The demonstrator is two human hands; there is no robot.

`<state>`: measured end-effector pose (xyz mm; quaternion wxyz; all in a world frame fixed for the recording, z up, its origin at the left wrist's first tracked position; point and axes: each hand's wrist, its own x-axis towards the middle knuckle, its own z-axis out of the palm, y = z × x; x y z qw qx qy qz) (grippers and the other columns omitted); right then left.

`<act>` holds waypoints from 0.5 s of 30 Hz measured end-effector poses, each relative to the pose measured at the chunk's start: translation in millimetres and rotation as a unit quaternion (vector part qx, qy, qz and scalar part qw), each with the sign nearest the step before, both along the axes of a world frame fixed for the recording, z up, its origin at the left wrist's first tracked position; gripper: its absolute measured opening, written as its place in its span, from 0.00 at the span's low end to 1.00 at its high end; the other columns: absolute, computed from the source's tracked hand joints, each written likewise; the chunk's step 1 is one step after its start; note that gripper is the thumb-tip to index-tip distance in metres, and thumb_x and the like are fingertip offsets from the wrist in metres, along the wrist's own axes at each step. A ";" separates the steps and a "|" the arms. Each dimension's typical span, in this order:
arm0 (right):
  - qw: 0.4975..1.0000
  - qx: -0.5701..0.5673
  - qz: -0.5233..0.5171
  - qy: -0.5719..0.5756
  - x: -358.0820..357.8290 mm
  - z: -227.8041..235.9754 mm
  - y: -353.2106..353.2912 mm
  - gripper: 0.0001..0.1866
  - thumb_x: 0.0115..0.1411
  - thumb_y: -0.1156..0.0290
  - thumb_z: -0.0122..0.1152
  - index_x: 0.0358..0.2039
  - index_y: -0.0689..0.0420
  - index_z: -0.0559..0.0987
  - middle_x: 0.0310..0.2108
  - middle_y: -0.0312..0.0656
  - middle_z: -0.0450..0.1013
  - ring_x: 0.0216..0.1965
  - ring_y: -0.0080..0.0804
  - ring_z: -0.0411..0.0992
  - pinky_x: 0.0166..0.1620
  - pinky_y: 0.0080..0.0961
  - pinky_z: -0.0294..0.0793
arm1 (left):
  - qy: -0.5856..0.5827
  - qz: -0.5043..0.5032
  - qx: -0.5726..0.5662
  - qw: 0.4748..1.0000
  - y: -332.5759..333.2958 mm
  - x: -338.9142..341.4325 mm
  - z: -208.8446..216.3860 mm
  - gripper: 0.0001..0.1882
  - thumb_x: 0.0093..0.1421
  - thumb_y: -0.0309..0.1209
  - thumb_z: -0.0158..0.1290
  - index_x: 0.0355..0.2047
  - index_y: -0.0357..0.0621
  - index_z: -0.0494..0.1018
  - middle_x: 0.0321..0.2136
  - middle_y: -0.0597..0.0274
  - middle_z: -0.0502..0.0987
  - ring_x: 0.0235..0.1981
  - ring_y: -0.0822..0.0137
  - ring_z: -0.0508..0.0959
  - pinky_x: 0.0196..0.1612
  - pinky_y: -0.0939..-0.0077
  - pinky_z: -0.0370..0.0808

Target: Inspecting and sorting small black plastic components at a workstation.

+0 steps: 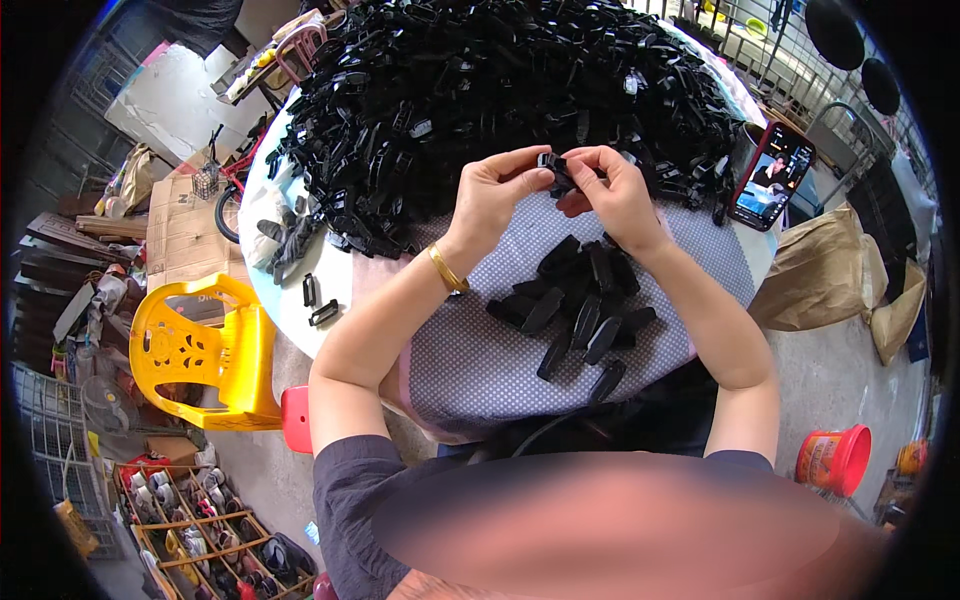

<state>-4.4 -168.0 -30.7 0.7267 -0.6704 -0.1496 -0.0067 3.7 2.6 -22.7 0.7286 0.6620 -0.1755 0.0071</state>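
Note:
Above the far part of a grey dotted cloth (pixel 460 365), both my hands meet at a small black plastic piece (pixel 556 170) with a shiny end. My left hand (pixel 495 192) pinches it between thumb and fingers. From the other side, the fingers of my right hand (pixel 615 195) are closed on the same piece; its exact shape is partly covered. Below my hands, a small heap of long black plastic pieces (pixel 580 300) lies on the cloth. Just beyond, a large mound of similar black pieces (pixel 480 90) covers the back of the round table.
At the table's right edge stands a phone (pixel 772 180) in a dark red case. Two loose black pieces (pixel 322 313) and grey gloves (pixel 288 238) lie at the left. A yellow chair (pixel 205 345), a red bucket (pixel 835 460) and a shoe rack (pixel 215 530) stand around the table.

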 end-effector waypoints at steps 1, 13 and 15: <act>0.999 -0.011 -0.015 -0.029 -0.4 -2.0 1.2 0.10 0.62 0.69 0.50 0.38 0.63 0.72 0.29 0.39 0.73 0.25 0.24 0.75 0.27 0.17 0.75 | 0.002 -0.003 -0.017 1.000 -1.5 -0.7 -1.1 0.15 0.53 0.21 0.56 0.43 0.35 0.74 0.32 0.59 0.79 0.32 0.74 0.78 0.39 0.82 0.76; 0.973 -0.162 -0.054 -0.157 0.3 1.4 -1.5 0.12 0.57 0.70 0.59 0.38 0.65 0.72 0.31 0.38 0.72 0.24 0.21 0.71 0.27 0.15 0.71 | 0.034 -0.056 -0.115 0.991 -1.1 -2.3 4.3 0.14 0.58 0.25 0.52 0.44 0.37 0.73 0.40 0.58 0.77 0.38 0.70 0.77 0.43 0.78 0.74; 0.982 -0.131 0.014 -0.137 -1.5 -0.3 -1.7 0.15 0.54 0.68 0.63 0.38 0.65 0.75 0.25 0.37 0.72 0.24 0.19 0.67 0.28 0.16 0.66 | 0.045 -0.098 -0.108 0.988 1.9 0.5 6.3 0.13 0.57 0.26 0.54 0.42 0.39 0.75 0.37 0.61 0.78 0.36 0.71 0.76 0.42 0.82 0.73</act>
